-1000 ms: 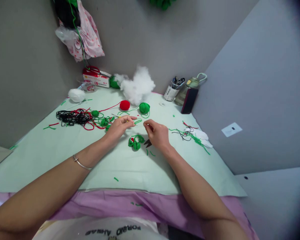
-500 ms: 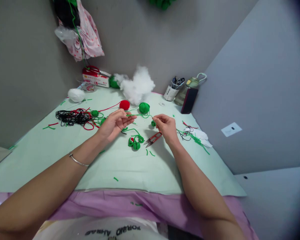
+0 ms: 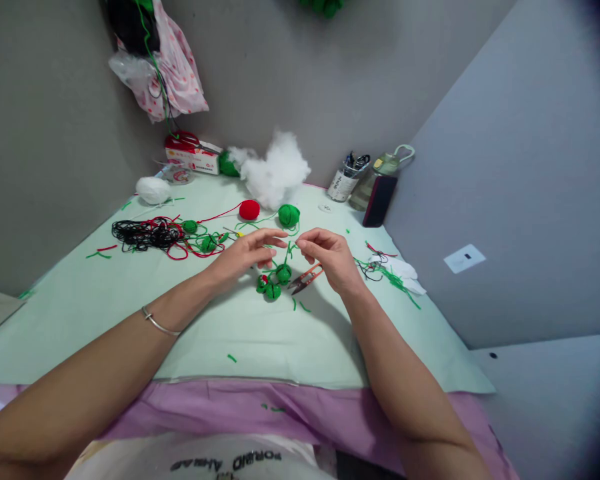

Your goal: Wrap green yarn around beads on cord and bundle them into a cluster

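My right hand [image 3: 330, 257] is closed in a pinch on a strand of green yarn [image 3: 289, 252], which runs down to a small green crocheted ball [image 3: 283, 274]. Facing it, my left hand [image 3: 250, 253] has its fingers stretched out and apart, with nothing visible in it. Beneath the hands, another small green ball [image 3: 273, 292] and a green piece with red and white on it [image 3: 263, 283] sit close together. Orange-handled thread snips [image 3: 306, 279] lie on the table, blades pointing left, their handle end hidden under my right hand.
A green yarn ball [image 3: 289, 215], a red yarn ball [image 3: 249, 210] and white stuffing [image 3: 277, 170] lie behind my hands. Tangled black yarn [image 3: 147, 233] is to the left. A phone [image 3: 380, 201], bottle [image 3: 363, 193] and pen cup [image 3: 342, 185] stand at the back right.
The yarn stretched between my hands is gone from my left hand, whose fingers have opened. My right hand shifted slightly left, and the small green ball moved left and nearer.
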Motion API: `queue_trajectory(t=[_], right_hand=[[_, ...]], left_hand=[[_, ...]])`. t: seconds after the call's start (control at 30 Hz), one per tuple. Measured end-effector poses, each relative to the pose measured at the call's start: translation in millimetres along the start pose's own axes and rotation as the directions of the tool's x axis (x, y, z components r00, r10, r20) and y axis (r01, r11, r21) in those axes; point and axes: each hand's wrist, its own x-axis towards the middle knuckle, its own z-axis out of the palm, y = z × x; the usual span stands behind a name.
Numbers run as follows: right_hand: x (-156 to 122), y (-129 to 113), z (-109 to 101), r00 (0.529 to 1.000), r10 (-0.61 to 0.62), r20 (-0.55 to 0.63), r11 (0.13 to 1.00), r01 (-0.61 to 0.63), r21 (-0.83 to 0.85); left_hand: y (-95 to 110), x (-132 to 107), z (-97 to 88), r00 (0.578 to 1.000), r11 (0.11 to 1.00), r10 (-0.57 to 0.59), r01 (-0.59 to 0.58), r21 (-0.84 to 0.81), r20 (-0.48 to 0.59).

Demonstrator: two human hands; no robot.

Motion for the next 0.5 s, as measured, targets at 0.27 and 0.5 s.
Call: queue_trajectory(t=[0.27,0.5], right_hand=[[3.4,-4.0,-5.1,0.994,0.025,-0.111,0.991,-0.01,0.132],[3.4,-10.4,-9.2,0.98,-0.026,-0.195,0.99,0.053,0.133]], left_hand=[[-13.9,0.5,7.4,0.993,0.995,-0.062,0.053,0.087,0.105],[-15.5,1.6,4.9,1.0,0.976,0.028,-0.026,0.216,-0.006]])
